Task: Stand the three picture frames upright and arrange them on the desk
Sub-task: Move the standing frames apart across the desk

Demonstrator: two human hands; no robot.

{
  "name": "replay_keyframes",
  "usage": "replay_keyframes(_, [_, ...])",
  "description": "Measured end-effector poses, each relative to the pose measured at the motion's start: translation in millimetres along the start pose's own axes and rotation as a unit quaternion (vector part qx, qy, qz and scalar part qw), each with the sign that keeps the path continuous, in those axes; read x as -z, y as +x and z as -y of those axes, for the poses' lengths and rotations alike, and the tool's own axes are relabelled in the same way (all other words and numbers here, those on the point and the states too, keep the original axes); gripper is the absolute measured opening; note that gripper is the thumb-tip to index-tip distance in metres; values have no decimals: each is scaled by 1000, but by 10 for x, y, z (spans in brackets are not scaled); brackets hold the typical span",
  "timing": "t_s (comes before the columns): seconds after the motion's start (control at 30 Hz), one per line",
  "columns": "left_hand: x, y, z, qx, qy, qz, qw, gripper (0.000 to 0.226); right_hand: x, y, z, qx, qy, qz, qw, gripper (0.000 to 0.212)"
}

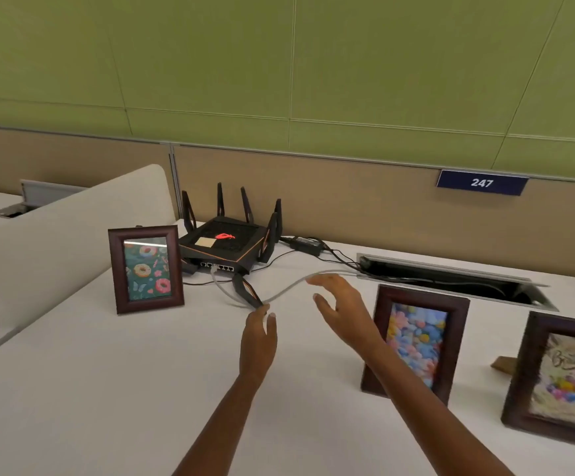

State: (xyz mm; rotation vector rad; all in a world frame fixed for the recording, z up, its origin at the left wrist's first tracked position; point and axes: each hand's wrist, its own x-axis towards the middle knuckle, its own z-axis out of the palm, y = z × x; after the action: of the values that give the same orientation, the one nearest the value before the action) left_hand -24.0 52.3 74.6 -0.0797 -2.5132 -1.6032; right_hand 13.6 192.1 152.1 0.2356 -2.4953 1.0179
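Three dark wooden picture frames stand upright on the white desk (107, 389). The doughnut frame (146, 269) is at the left, near the router. The frame with pastel flowers (416, 341) stands right of centre, and the frame with script writing (564, 383) is at the far right, cut by the image edge. My left hand (257, 341) hovers over the middle of the desk, fingers together, holding nothing. My right hand (342, 307) is open, fingers spread, just left of the flower frame, and my forearm crosses that frame's lower left corner.
A black router (226, 245) with antennas sits at the back, with a grey cable (289, 286) looping forward under my hands and a power brick (305, 243) beside it. An open cable slot (450, 280) lies behind the right frames. A beige divider (73, 235) borders the left.
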Motion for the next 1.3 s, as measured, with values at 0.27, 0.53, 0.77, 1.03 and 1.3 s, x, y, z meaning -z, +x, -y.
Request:
replay_keyframes(0.27, [-641, -310, -545, -14, -30, 114, 993, 41, 938, -412, -470, -50, -33, -159, 985, 33])
replay_keyframes(0.53, [-1081, -579, -706, 55, -42, 140, 988, 44, 1235, -924, -1021, -154, -21, -184, 971, 49])
replay_keyframes(0.77, [-1291, -650, -670, 76, -89, 176, 977, 49, 1195, -1102, -1357, -303, 156, -83, 936, 52])
replay_keyframes(1.03, [-1364, -689, -360, 63, -17, 219, 974, 41, 1006, -1163, -1663, -374, 345, 48, 859, 28])
replay_keyframes(1.3, [-1341, -497, -214, 39, -27, 253, 966, 32, 855, -1015, -1765, -405, 430, 52, 805, 24])
